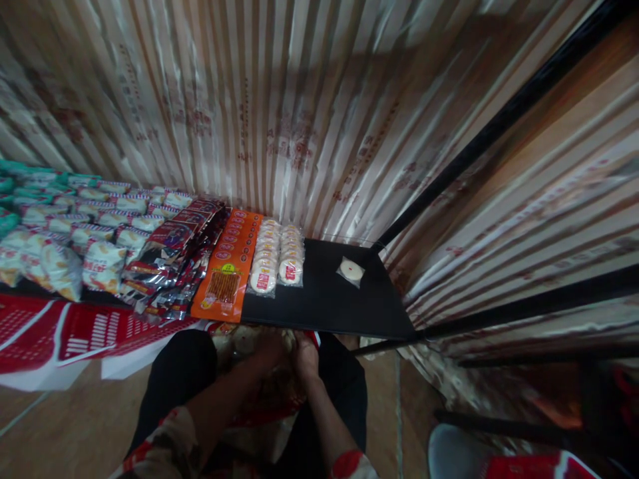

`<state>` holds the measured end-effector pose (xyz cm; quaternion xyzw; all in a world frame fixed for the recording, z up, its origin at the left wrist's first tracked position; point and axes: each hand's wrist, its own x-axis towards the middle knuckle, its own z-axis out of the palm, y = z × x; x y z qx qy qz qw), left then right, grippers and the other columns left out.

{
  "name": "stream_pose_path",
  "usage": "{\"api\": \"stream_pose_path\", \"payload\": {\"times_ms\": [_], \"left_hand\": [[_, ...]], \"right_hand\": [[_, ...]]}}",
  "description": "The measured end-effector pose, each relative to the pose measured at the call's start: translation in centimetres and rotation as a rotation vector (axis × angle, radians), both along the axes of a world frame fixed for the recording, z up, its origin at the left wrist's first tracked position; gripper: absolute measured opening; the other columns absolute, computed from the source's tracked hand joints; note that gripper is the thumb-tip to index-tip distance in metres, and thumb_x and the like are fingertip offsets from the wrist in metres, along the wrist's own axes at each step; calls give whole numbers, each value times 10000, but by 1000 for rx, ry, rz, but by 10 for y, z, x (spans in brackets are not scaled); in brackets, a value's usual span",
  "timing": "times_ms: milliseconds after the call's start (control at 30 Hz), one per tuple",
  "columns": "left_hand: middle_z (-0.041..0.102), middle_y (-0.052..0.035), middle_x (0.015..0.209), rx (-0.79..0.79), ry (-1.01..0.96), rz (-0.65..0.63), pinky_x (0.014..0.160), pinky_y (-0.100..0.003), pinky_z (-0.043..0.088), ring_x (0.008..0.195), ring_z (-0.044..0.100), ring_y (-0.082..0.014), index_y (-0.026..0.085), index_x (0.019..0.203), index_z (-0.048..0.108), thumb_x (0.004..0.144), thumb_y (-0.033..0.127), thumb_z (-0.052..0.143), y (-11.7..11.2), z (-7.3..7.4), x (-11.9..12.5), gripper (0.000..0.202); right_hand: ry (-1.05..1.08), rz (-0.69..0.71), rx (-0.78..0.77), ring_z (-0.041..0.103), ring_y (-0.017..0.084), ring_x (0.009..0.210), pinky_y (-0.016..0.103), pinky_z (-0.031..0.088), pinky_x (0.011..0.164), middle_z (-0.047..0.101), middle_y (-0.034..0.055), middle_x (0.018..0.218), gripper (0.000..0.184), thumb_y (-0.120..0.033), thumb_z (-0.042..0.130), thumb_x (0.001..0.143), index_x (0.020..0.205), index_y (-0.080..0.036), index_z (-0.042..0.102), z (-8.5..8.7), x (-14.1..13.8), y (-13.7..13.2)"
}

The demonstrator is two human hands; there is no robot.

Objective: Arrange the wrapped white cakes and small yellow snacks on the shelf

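Note:
Both hands are low between my knees, at the front edge of the black shelf, over a red basket (259,416) of packets. My left hand (268,351) reaches into it from the left; its fingers are dim and blurred. My right hand (305,358) is closed beside a pale round packet (288,340), and what its fingers hold is not clear. On the shelf above stand two rows of wrapped round white cakes, a left row (263,276) and a right row (291,266). One single wrapped cake (351,271) lies apart to the right.
An orange snack packet (219,276) lies left of the cakes on the black shelf (324,303). Further left are dark red packets (172,246) and white snack bags (102,263). Black poles (479,126) slope at right before a striped curtain (299,100). Red baskets (94,332) stand below left.

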<state>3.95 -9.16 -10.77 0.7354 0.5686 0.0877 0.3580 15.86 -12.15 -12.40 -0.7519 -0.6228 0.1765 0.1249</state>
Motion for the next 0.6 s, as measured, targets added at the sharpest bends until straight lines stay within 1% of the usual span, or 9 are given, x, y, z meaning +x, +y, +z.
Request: {"api": "stream_pose_path", "payload": {"times_ms": [67,133,233,333,433,500,600], "left_hand": [[567,-117,1239,32,30,-30,1053,-406,288,1201,447,-248,165,1152,572,748,129,416,-6,1,-4,434],[530,-138,1280,67,77,-59,1076,-395,255,1231,415,-245,120,1189,543,762,153,406,-13,2,-7,450],[507,-156,1301,76,127,-55,1089,-388,237,1244,401,-251,70,1190,539,790,189,373,-24,2,-10,450],[524,-157,1282,86,112,-47,1095,-369,235,1245,403,-248,63,1159,563,786,215,389,-33,1,-15,440],[562,-149,1241,83,71,-82,1097,-343,239,1228,428,-233,82,1100,604,751,188,424,-39,0,-23,408],[580,-144,1220,64,45,-60,1091,-319,254,1208,453,-222,77,1075,619,737,146,408,-42,0,-29,405],[602,-125,1190,64,5,15,1070,-303,297,1171,489,-207,72,1118,596,731,114,374,-46,0,-34,448]], "right_hand": [[-6,30,14,615,162,1005,230,448,828,659,74,1117,493,-20,365,757,1133,-214,616,5,-2,-7],[-24,41,18,590,175,1067,250,443,873,639,83,1160,484,-28,372,765,1153,-195,609,11,-6,-15],[-33,60,13,566,186,1108,286,422,940,636,79,1168,451,-54,382,787,1150,-185,615,16,-14,-25],[-15,66,23,562,191,1115,290,416,957,636,70,1170,421,-76,410,795,1130,-205,632,17,-23,-36],[-10,70,56,563,188,1110,267,407,961,643,60,1159,398,-90,433,799,1107,-222,647,16,-31,-48],[-12,74,82,566,181,1103,259,406,956,651,52,1146,386,-103,429,814,1104,-231,649,17,-35,-56],[-12,49,113,568,179,1100,264,414,944,660,57,1128,359,-130,409,845,1093,-215,654,23,-39,-64]]}}
